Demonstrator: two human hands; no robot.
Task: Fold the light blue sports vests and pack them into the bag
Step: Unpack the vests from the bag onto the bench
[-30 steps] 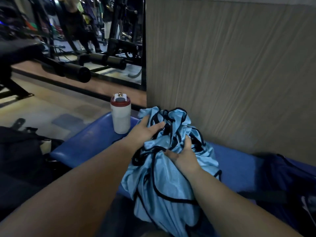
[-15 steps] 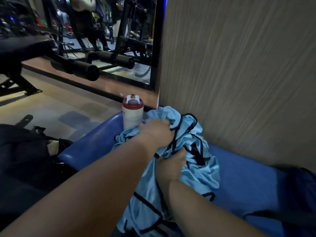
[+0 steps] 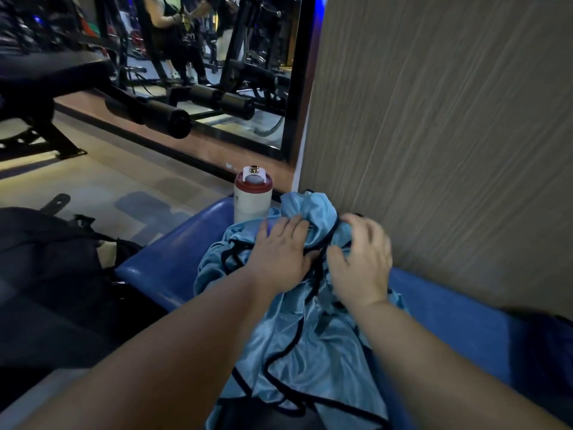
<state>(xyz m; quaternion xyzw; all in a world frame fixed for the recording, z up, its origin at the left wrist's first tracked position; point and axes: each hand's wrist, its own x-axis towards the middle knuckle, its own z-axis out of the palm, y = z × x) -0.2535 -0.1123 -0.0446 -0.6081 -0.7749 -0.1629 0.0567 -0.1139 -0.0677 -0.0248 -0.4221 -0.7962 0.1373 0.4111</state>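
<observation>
Just right of bottle (image 3: 252,197), on desk (image 3: 161,262): crumpled vests (image 3: 310,336), long axis running from there toward the body. On the heap's bottle end: left hand (image 3: 279,249) flat, pressing; right hand (image 3: 359,259) curled over cloth, grip unclear.

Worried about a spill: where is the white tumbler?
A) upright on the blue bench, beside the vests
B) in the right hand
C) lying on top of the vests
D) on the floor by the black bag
A: the white tumbler stands upright on the blue bench, beside the light blue vests.
</observation>
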